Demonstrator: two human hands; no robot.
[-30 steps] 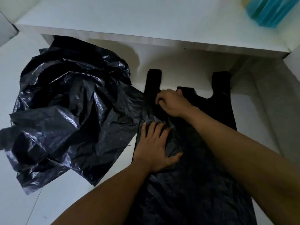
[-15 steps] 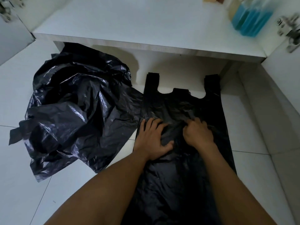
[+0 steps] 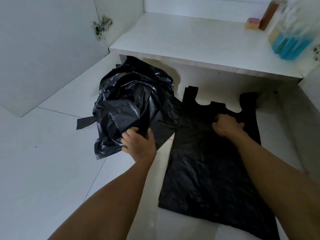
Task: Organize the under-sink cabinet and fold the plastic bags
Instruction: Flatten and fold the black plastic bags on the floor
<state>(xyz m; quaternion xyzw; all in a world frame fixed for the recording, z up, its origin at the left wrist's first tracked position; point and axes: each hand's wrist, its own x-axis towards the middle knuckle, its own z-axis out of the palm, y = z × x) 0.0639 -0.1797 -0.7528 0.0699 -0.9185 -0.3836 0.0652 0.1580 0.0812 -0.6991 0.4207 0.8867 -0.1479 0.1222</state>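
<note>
A black plastic bag point(image 3: 207, 170) lies spread flat on the white tiled floor, its two handles pointing toward the cabinet. My right hand point(image 3: 227, 125) rests on the bag's upper part with its fingers curled into the plastic. To the left sits a crumpled heap of black plastic bags point(image 3: 131, 104). My left hand point(image 3: 138, 144) is at the heap's near edge, its fingers curled onto the plastic there.
The open under-sink cabinet has a white bottom shelf point(image 3: 190, 47) with a blue bottle point(image 3: 290, 44), a brown bottle point(image 3: 268, 14) and a small sponge point(image 3: 252, 23) at the right. The open cabinet door point(image 3: 48, 58) with its hinge point(image 3: 101, 27) stands at the left.
My left hand has left the flat bag and gone left to the crumpled heap. My right hand has shifted up toward the bag's handles. The view has risen, showing more of the cabinet.
</note>
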